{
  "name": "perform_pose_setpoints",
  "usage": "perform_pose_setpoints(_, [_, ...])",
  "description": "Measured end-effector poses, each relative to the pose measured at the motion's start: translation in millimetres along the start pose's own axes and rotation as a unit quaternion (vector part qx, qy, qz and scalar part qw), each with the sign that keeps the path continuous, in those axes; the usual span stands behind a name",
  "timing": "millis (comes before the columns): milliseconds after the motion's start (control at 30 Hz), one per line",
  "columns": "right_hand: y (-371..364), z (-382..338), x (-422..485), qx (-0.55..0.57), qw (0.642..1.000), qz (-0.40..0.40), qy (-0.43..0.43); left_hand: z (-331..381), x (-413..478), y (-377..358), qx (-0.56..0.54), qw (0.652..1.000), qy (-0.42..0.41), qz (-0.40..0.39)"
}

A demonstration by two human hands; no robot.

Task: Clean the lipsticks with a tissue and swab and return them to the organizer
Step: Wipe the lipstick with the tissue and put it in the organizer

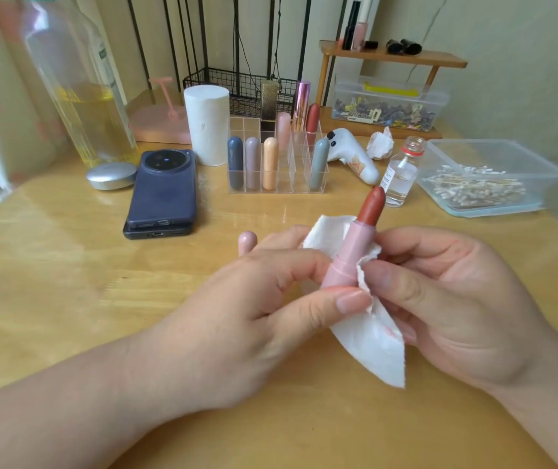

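Nearest on my feed was the left hand, reaching in from the near left. Its thumb and forefinger pinched the lower barrel of the pink lipstick. I read that as the anchoring hold, keeping the tube from turning while the other hand worked. The right hand came in from the near right, with its thumb pressing a fold of tissue against the right side of the barrel and its fingers curled behind. The tissue wrapped round the far side of the tube and trailed toward me in a loose tail carrying a faint red smear, so I judged the wiping to be under way.

The lipstick leaned with its tip toward the far right. Its brick-red bullet was wound out and stood bare above both grips, apart from the tissue. Only the casing was being rubbed, as far as I could tell.

A pink cap stood upright on the table just beyond the left hand, probably left there to be put back on. Farther off stood the clear organizer, with several front slots unfilled. To its right were a small uncapped bottle and the swab box, well apart from the hands.
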State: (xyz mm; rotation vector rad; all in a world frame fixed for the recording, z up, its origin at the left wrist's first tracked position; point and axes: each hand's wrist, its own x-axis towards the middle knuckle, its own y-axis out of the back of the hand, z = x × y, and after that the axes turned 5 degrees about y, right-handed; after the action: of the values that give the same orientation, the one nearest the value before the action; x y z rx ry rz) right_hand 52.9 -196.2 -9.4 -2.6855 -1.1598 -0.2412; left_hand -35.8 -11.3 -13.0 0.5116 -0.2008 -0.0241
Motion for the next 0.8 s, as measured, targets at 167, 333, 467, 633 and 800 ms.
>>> perform_pose_setpoints(167, [-2, -3, -1, 0.01, 0.997, -0.064, -0.038, -1, -1, 4, 0.045, 0.998, -0.011, -0.046])
perform_pose_setpoints(333, [-3, -5, -5, -0.021, 0.998, -0.05, -0.022, 2, -2, 7, -0.009, 0.993, -0.003, -0.117])
perform_pose_setpoints(467, [-1, -5, -4, -0.017, 0.999, -0.028, -0.025, 3, -2, 9, -0.038, 0.986, 0.028, -0.157])
perform_pose_setpoints(633, [-3, -7, 0, -0.013, 1.0, -0.013, -0.02, 5, -1, 0, -0.011, 0.999, 0.016, -0.028])
perform_pose_setpoints(800, [-6, -8, -2, -0.043, 0.999, -0.003, 0.0, 6, -3, -8, 0.031, 0.997, -0.006, 0.071])
